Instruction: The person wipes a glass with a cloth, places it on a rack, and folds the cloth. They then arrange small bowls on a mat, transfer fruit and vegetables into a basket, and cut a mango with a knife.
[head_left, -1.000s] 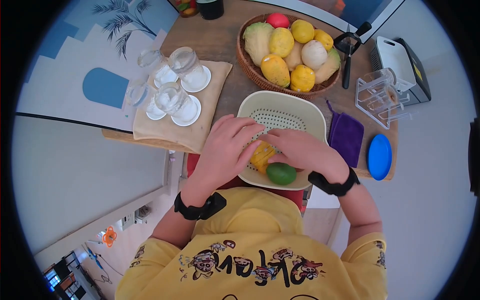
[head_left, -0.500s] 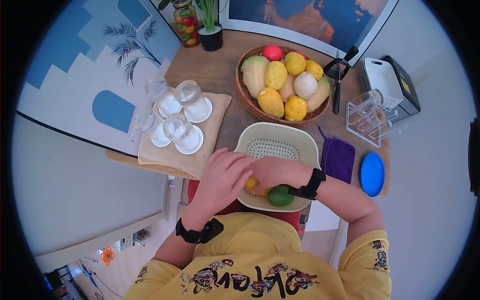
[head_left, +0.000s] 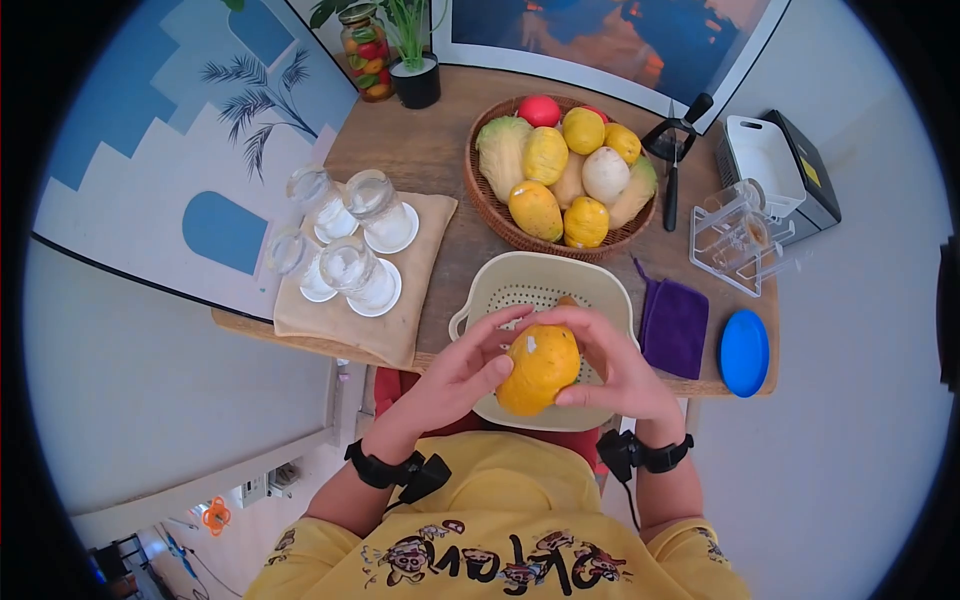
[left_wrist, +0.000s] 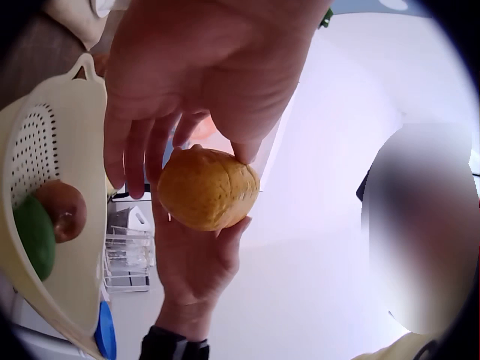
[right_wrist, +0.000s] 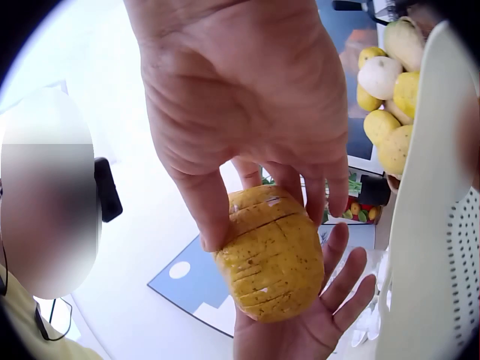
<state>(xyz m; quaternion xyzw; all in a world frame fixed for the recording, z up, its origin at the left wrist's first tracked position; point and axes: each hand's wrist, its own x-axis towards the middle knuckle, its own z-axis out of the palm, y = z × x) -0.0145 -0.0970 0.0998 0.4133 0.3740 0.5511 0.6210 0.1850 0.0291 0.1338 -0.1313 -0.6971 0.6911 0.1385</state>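
Both hands hold one yellow-orange fruit (head_left: pixel 540 369) above the cream colander (head_left: pixel 487 277). The left hand (head_left: pixel 458 372) grips its left side with thumb and fingers; the right hand (head_left: pixel 622 376) grips the other side. Several cut lines run across the fruit's skin (right_wrist: pixel 274 262) in the right wrist view. Inside the colander, the left wrist view shows a green fruit (left_wrist: pixel 34 238) touching a brownish round one (left_wrist: pixel 63 211).
Behind the colander is a wicker basket (head_left: pixel 487 208) of fruit. Glass jars (head_left: pixel 350 268) stand on a beige cloth (head_left: pixel 431 235) at left. A purple pouch (head_left: pixel 674 330), blue dish (head_left: pixel 744 353), clear rack (head_left: pixel 735 245) and black-handled knife (head_left: pixel 671 196) are at right.
The yellow-orange fruit has come up out of the colander between both hands. The right hand has moved from across the colander to the fruit's right side.
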